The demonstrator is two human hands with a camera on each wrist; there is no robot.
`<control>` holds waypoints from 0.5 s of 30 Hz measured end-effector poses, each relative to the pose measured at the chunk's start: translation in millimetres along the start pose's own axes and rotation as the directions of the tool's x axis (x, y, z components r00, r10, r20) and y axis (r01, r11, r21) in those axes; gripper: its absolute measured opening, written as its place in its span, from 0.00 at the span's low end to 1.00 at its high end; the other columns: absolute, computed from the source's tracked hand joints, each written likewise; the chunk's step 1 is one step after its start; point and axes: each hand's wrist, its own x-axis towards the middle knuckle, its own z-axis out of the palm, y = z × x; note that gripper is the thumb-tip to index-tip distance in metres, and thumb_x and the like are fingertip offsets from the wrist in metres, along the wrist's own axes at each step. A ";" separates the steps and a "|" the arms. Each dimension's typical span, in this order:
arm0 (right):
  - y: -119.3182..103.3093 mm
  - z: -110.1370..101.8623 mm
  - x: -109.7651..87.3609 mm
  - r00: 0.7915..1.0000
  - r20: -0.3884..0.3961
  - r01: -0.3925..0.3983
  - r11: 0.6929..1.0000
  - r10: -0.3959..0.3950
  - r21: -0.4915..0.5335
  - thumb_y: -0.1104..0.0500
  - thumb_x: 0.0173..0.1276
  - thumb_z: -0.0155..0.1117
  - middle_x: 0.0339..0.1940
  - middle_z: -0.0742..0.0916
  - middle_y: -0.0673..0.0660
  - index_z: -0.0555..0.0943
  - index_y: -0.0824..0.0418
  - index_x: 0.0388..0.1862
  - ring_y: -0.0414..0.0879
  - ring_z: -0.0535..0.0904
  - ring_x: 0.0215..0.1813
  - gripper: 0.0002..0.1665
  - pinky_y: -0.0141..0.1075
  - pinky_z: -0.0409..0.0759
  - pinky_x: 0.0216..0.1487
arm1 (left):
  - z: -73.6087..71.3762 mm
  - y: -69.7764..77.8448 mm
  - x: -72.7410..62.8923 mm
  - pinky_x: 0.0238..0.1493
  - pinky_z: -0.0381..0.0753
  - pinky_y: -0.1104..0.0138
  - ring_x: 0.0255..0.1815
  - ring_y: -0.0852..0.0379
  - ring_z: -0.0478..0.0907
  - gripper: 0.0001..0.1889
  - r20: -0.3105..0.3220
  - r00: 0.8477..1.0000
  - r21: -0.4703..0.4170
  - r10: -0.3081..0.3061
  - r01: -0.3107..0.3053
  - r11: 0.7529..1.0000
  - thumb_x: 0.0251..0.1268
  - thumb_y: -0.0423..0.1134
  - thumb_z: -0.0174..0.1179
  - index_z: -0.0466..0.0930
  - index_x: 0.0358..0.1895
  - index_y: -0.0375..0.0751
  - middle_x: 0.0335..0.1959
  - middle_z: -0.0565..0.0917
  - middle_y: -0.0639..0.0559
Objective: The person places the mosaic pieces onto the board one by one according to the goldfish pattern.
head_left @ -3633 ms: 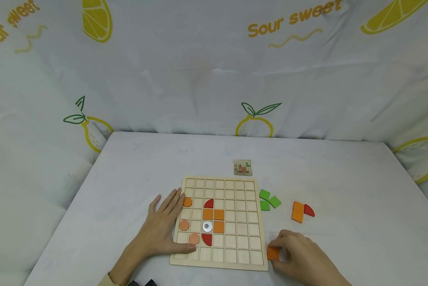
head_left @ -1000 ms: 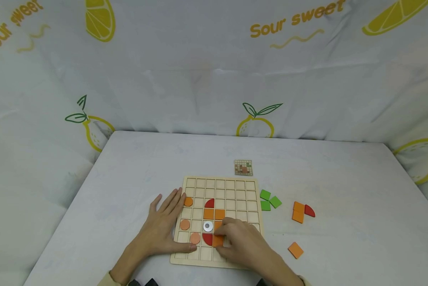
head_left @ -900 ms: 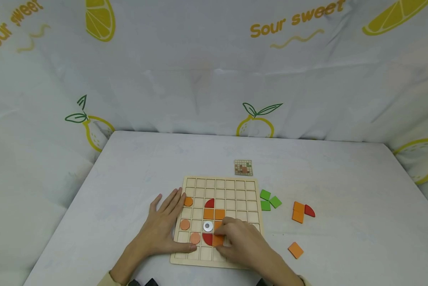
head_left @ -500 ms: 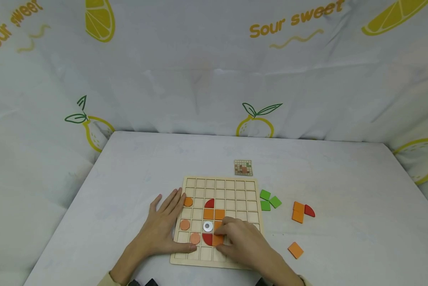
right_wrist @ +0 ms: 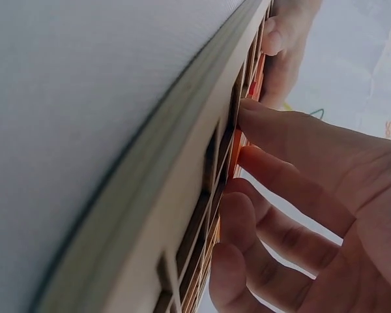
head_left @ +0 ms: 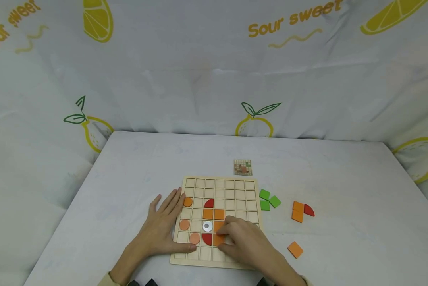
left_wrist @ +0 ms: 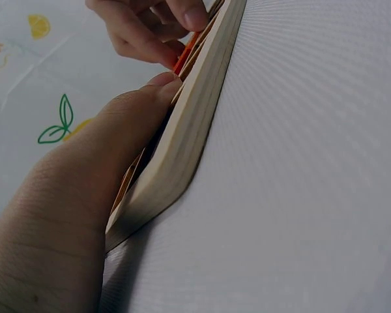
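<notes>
A pale wooden grid board (head_left: 241,228) lies on the white table, with the fingers and thumb of my left hand (head_left: 160,230) spread over its left side. My right hand (head_left: 247,240) pinches an orange square tile (head_left: 218,240) between thumb and forefinger, at a cell right of a red quarter-round tile (head_left: 207,239). Above that red tile sits a white disc with a grey centre (head_left: 207,226). More orange squares (head_left: 208,214), a second red piece (head_left: 209,203) and several orange and peach discs (head_left: 184,225) lie in cells. In the right wrist view, the thumb (right_wrist: 274,120) is right at the grid.
A small printed card (head_left: 242,167) lies behind the board. Green square tiles (head_left: 265,194) are by its right edge. Farther right are two orange squares (head_left: 297,211) beside a red quarter-round (head_left: 309,210), and a single orange square (head_left: 295,250) nearer the front.
My right hand has moved left from beside the board onto it, carrying an orange square. Another orange square now lies on the table at right. In the last second the tile has shifted only slightly.
</notes>
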 end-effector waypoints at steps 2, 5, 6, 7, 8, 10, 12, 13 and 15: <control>-0.1 -0.3 -0.2 1.000 0.000 -0.005 1.000 0.005 -0.003 0.58 0.56 0.80 0.32 0.84 0.44 0.92 0.58 0.42 0.32 0.70 0.28 0.14 0.25 0.67 0.27 | 0.6 -0.4 -0.2 0.77 0.44 0.40 0.86 0.46 0.52 0.72 -0.001 1.000 0.004 0.001 -0.001 1.000 0.40 0.87 0.58 0.53 0.82 0.37 0.84 0.54 0.42; -0.2 -0.8 -1.0 1.000 -0.001 -0.011 1.000 0.011 -0.002 0.58 0.56 0.79 0.31 0.83 0.44 0.92 0.57 0.42 0.32 0.69 0.27 0.13 0.26 0.67 0.26 | 1.1 -0.6 -0.3 0.77 0.44 0.40 0.86 0.46 0.52 0.71 0.001 1.000 0.003 -0.001 0.001 1.000 0.40 0.87 0.58 0.53 0.82 0.37 0.84 0.54 0.43; -0.3 -1.1 -1.5 1.000 -0.001 -0.013 1.000 0.013 -0.004 0.58 0.56 0.79 0.31 0.83 0.44 0.92 0.57 0.42 0.32 0.69 0.27 0.13 0.26 0.67 0.26 | 0.9 -0.5 -0.3 0.77 0.44 0.40 0.86 0.46 0.51 0.71 0.004 1.000 0.003 -0.003 0.003 1.000 0.40 0.87 0.58 0.53 0.82 0.37 0.85 0.54 0.43; -0.3 -1.2 -2.1 1.000 -0.003 -0.015 1.000 0.015 -0.005 0.58 0.56 0.79 0.31 0.83 0.44 0.92 0.57 0.41 0.32 0.69 0.27 0.13 0.26 0.67 0.26 | 0.5 -0.2 -0.2 0.77 0.44 0.40 0.86 0.46 0.51 0.71 0.006 1.000 0.003 -0.004 0.004 1.000 0.40 0.87 0.58 0.53 0.82 0.38 0.85 0.54 0.43; -0.1 -1.4 -2.7 1.000 -0.007 -0.015 1.000 0.015 -0.008 0.58 0.55 0.79 0.31 0.84 0.44 0.92 0.57 0.41 0.32 0.69 0.27 0.13 0.26 0.67 0.26 | 0.1 0.0 -0.1 0.77 0.44 0.40 0.86 0.46 0.51 0.71 0.009 1.000 0.001 -0.005 0.005 1.000 0.39 0.87 0.59 0.53 0.82 0.38 0.85 0.54 0.43; 0.3 -1.7 -4.0 1.000 -0.016 -0.017 1.000 0.017 -0.013 0.59 0.55 0.78 0.32 0.84 0.44 0.92 0.56 0.41 0.31 0.68 0.27 0.13 0.26 0.67 0.27 | -0.6 0.6 0.0 0.77 0.44 0.40 0.86 0.46 0.51 0.71 0.012 1.000 0.005 -0.007 0.007 1.000 0.39 0.87 0.59 0.53 0.82 0.38 0.85 0.53 0.43; 0.9 -1.8 -5.4 0.999 -0.024 -0.021 1.000 0.020 -0.022 0.58 0.55 0.78 0.32 0.84 0.44 0.92 0.56 0.40 0.31 0.69 0.27 0.12 0.26 0.67 0.27 | -1.2 0.8 0.1 0.77 0.44 0.39 0.86 0.46 0.51 0.71 0.013 1.000 0.006 -0.007 0.007 1.000 0.39 0.86 0.59 0.53 0.82 0.38 0.85 0.53 0.43; 1.4 -1.8 -6.2 0.999 -0.028 -0.023 0.999 0.023 -0.028 0.58 0.55 0.78 0.32 0.84 0.44 0.92 0.55 0.41 0.31 0.69 0.28 0.12 0.26 0.67 0.27 | -1.4 0.9 0.0 0.77 0.44 0.39 0.86 0.46 0.51 0.71 0.013 1.000 0.006 -0.008 0.008 1.000 0.39 0.86 0.59 0.53 0.82 0.38 0.85 0.53 0.43; 2.6 -2.3 -8.2 0.999 -0.031 -0.032 0.999 0.030 -0.036 0.58 0.55 0.78 0.33 0.84 0.43 0.91 0.55 0.41 0.31 0.69 0.28 0.13 0.26 0.68 0.28 | -1.5 1.0 0.0 0.77 0.44 0.39 0.86 0.46 0.51 0.71 0.014 1.000 0.005 -0.010 0.010 1.000 0.39 0.86 0.59 0.53 0.82 0.38 0.85 0.54 0.43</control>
